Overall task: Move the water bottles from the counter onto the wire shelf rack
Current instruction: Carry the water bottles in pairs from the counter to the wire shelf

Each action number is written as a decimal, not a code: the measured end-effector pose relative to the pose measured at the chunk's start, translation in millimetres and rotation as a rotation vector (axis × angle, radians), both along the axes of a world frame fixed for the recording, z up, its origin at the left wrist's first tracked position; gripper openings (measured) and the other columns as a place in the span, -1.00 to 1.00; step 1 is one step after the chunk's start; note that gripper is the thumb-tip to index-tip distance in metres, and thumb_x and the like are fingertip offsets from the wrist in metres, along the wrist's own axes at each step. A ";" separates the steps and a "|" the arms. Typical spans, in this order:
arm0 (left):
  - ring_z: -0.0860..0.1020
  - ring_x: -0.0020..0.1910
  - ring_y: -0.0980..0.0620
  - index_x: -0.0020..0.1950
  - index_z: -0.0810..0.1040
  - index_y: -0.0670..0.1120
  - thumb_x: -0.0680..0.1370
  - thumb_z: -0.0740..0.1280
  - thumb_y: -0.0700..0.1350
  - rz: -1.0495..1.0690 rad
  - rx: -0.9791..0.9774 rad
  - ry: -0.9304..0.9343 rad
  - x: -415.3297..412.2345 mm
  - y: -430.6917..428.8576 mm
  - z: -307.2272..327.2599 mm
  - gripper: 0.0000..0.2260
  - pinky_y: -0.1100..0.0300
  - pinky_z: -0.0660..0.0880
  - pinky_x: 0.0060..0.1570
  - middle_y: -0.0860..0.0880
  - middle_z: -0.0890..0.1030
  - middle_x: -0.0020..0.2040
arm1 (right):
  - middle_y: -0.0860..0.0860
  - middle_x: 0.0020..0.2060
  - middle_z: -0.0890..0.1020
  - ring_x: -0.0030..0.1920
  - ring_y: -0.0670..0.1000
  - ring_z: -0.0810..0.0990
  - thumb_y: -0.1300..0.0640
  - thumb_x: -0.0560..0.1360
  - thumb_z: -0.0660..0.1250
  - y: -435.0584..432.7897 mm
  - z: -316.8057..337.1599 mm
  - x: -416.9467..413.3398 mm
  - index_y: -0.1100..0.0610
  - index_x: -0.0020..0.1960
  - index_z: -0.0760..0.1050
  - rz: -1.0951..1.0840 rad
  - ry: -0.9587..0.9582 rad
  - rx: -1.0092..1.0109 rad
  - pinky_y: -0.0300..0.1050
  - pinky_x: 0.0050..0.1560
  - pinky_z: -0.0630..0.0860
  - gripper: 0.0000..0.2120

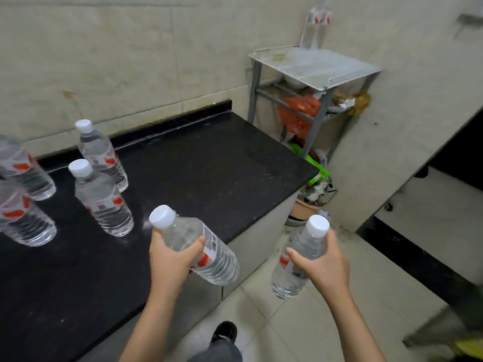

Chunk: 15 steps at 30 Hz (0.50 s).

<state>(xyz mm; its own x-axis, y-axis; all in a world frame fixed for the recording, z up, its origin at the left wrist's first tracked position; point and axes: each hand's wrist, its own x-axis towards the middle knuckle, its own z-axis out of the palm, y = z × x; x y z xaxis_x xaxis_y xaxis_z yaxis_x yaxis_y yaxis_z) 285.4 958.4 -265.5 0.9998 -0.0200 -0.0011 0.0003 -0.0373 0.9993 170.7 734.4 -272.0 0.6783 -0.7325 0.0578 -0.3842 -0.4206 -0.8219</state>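
1. Your left grip [171,262] is wrapped round the waist of a tilted water bottle [219,265], thumb across the front. The white cap leans back toward the tabletop [214,163] and the base hangs out past its front edge.
2. Your right grip [325,267] clasps a second water bottle [304,244] just under the shoulder. It is nearly upright, over the tiled floor [292,333] and clear of the tabletop.
3. One bottle in each grip likely means fewer trips. Holding them at mid-body or higher keeps the bases free to set down first.
4. Both carried bottles are in the air between tabletop and wire shelf rack [337,71], so this looks like the carrying step.
5. The rack stands in the corner just past the tabletop's far end. Most of its top shelf is bare.
6. Blurred at the back of that shelf, by the wall, are what look like two shelved water bottles [317,24].
7. The count: two bottles carried and four standing water bottles [103,199] on the left of the tabletop, two of them cut by the frame edge. With the apparent two shelved, that makes eight in view.
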 end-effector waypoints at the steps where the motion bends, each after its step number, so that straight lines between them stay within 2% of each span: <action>1: 0.57 0.05 -0.08 0.12 0.42 0.00 0.16 0.47 -0.11 -0.016 -0.019 -0.007 13.5 -13.1 1.6 -0.45 -0.04 0.50 0.08 -0.08 0.58 0.05 | -0.14 -0.19 0.56 -0.12 0.03 0.55 -0.06 0.12 0.53 -8.2 3.2 7.6 -0.25 -0.03 0.27 -0.017 0.008 -0.009 -0.10 -0.11 0.42 -0.44; 3: 0.57 0.03 -0.04 0.05 0.42 0.14 0.15 0.45 -0.10 -0.033 -0.051 -0.011 42.2 -41.4 5.7 -0.49 -0.01 0.50 0.08 -0.01 0.57 0.02 | -0.11 -0.17 0.56 -0.07 0.08 0.58 -0.05 0.14 0.53 -25.9 9.5 24.6 -0.19 -0.01 0.29 -0.052 0.030 -0.052 -0.09 -0.12 0.43 -0.45; 7: 0.55 -0.04 0.19 -0.07 0.43 0.32 0.16 0.46 -0.09 -0.103 -0.124 -0.007 87.1 -87.4 7.3 -0.53 0.17 0.48 -0.02 0.17 0.54 -0.06 | -0.09 -0.15 0.54 -0.03 0.10 0.57 -0.02 0.18 0.55 -60.2 15.8 46.3 -0.12 0.04 0.33 -0.169 0.031 -0.070 -0.05 -0.08 0.45 -0.46; 10: 0.55 -0.06 0.23 -0.07 0.42 0.35 0.21 0.51 -0.17 -0.168 -0.134 -0.007 110.4 -120.9 2.4 -0.48 0.23 0.46 -0.06 0.21 0.53 -0.05 | -0.07 -0.18 0.54 -0.10 0.06 0.53 0.00 0.18 0.55 -84.6 11.2 46.5 -0.09 -0.02 0.31 -0.293 0.031 -0.061 -0.09 -0.13 0.38 -0.48; 13: 0.54 -0.06 0.24 -0.01 0.41 0.26 0.29 0.49 -0.30 -0.247 -0.121 -0.004 123.2 -161.5 -5.9 -0.47 0.17 0.45 -0.03 0.20 0.52 -0.05 | -0.08 -0.18 0.54 -0.12 0.02 0.51 0.00 0.18 0.55 -109.0 3.4 36.5 -0.13 -0.02 0.31 -0.365 0.052 -0.025 -0.07 -0.09 0.42 -0.48; 15: 0.56 -0.11 0.29 -0.05 0.43 0.30 0.30 0.49 -0.30 -0.307 -0.100 0.004 123.9 -193.0 -8.0 -0.47 0.16 0.46 -0.03 0.21 0.53 -0.08 | -0.09 -0.18 0.53 -0.14 0.00 0.49 0.00 0.17 0.55 -128.0 -2.4 26.5 -0.16 -0.03 0.30 -0.407 0.066 -0.015 -0.06 -0.07 0.45 -0.47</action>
<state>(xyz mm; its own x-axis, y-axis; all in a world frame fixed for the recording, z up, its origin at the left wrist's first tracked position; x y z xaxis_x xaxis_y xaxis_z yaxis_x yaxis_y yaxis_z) 409.3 765.4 -273.5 0.9470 -0.3211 0.0121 0.0083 0.0620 0.9980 197.2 606.3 -274.4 0.3361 -0.9411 0.0366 -0.5735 -0.2353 -0.7847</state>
